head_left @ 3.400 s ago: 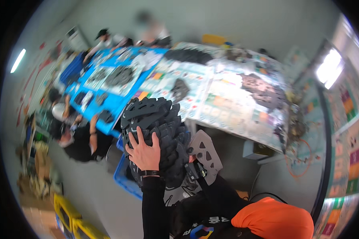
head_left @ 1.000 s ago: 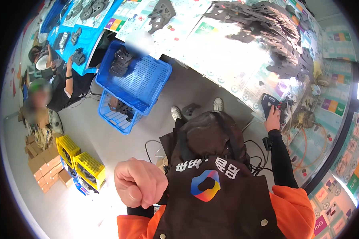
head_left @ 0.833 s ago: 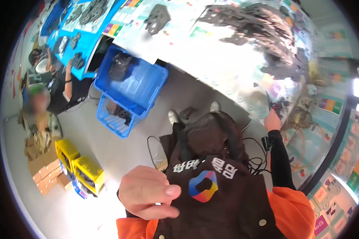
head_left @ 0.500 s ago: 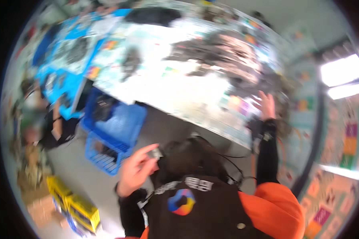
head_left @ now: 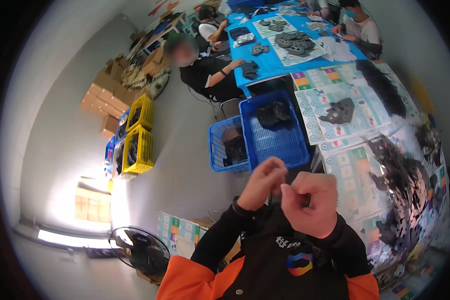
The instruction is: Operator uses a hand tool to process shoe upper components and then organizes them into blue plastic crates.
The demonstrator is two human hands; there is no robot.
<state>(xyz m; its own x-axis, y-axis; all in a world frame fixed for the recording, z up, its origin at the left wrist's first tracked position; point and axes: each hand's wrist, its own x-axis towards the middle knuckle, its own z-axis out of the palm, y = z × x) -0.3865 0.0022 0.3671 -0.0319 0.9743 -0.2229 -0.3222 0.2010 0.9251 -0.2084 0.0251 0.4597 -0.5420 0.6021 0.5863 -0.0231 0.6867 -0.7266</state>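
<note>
Near surface [head_left: 352, 197]: pile of parts [head_left: 405, 185] toward right edge; row of parts [head_left: 382, 87] at far right corner; single part [head_left: 340, 111] left of row. Far surface [head_left: 272, 68], adjoining far edge: heap of parts [head_left: 295, 44] on sheet [head_left: 291, 61]. Beside near surface's left edge: left hand [head_left: 262, 184], right hand [head_left: 312, 204]; beyond them, basket [head_left: 277, 149], parts [head_left: 274, 115] inside, second basket [head_left: 216, 146] just left. Left of baskets: crates [head_left: 145, 162], stacked cartons [head_left: 100, 100] behind; fan [head_left: 142, 252] nearer.

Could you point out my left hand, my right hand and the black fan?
Left hand [head_left: 260, 185], head view: the middle of the hand.
Right hand [head_left: 312, 206], head view: the middle of the hand.
Black fan [head_left: 142, 252], head view: about the middle of its round cage.
</note>
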